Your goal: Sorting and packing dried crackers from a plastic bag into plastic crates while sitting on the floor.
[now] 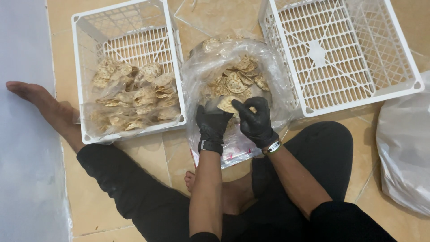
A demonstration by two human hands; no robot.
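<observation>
We log the scene from left to right as seen from our head camera. At 9 o'clock our bare left foot (24, 90) rests on the tan floor tiles (96, 204), beside a pale wall (24, 170). At 10 o'clock stands a white slatted plastic crate (80, 80), its near half filled with small clear bags of round speckled crackers (134, 101). Just right of it, at 12 o'clock from our hands, a large clear plastic bag (273, 76) sits open on the floor between the two crates, holding a loose heap of the same crackers (239, 78). Both our hands wear black gloves and meet at the near rim of this bag. Our left hand (212, 123), wristwatch at its cuff, is curled shut, fingers pinching one cracker (225, 104) from below. Our right hand (255, 121), a light band at its wrist, is also closed, its fingertips touching the same cracker from the 3 o'clock side; we cannot tell whether other crackers lie beneath the fingers. A small clear pouch with red print (235, 152) lies under our wrists. At 2 o'clock a second white slatted crate (403, 58) stands with nothing in it. At 4 o'clock another clear bag (403, 148) bulges at the frame edge. Our black trousers (134, 188) frame the bottom.
</observation>
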